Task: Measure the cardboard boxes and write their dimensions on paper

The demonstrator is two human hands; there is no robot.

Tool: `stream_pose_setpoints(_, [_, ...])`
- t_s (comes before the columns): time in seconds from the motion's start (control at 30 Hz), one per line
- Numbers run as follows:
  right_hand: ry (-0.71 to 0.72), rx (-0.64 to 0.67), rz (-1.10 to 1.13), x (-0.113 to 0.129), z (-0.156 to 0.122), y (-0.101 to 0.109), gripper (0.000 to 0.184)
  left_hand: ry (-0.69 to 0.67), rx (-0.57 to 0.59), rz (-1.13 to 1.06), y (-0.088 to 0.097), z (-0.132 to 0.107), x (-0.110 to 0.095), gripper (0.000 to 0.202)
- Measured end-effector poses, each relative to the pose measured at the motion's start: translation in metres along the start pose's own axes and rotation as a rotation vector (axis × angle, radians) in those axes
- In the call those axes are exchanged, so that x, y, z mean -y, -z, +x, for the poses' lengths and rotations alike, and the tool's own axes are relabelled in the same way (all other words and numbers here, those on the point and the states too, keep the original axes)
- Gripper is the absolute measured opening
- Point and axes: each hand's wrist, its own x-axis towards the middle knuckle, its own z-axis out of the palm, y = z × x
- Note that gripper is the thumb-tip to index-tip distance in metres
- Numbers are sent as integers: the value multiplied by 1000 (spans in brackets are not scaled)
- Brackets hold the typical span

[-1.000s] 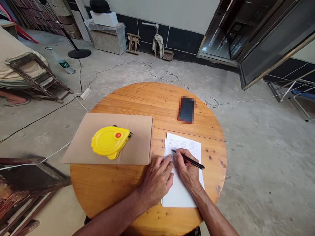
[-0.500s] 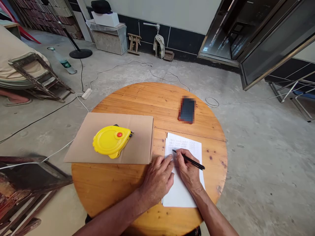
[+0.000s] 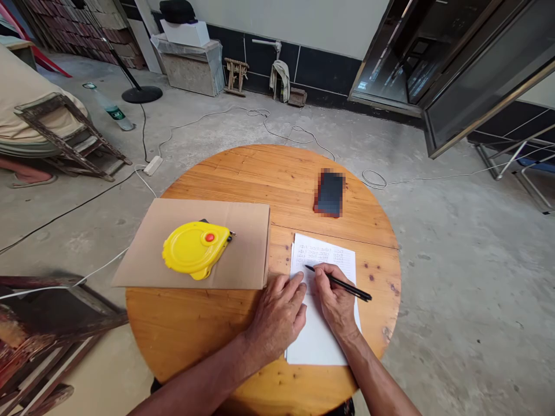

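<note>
Gripping a slender pen (image 3: 353,290), the right hand (image 3: 338,301) overlies flat paper (image 3: 315,341).

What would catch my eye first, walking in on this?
Probably the bright yellow tape measure with its red button, lying on cardboard at the left of the round wooden table. Next, the right hand pinching a black pen over handwritten paper, with the left hand resting partly on it.

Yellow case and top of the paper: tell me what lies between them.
Head view: from the yellow case to the paper, first the right part of the cardboard, then a bare strip of wooden table.
</note>
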Motion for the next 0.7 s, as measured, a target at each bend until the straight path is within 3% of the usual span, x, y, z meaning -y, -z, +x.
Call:
stream_pose_setpoints(0.13, [-73,-41,148,0,3,2,24,-7,-9,16,-1,0,1,32])
stream_pose_setpoints(0.33, [-107,-19,187,4,6,11,24,-24,-11,30,-2,1,1,32])
stream_pose_setpoints(0.53, [-49,25,52,-8,-1,13,23,-23,-16,37,-1,1,1,33])
stream_pose_setpoints(0.7, [-38,46,2,-11,-2,11,23,-43,48,65,0,2,1,35])
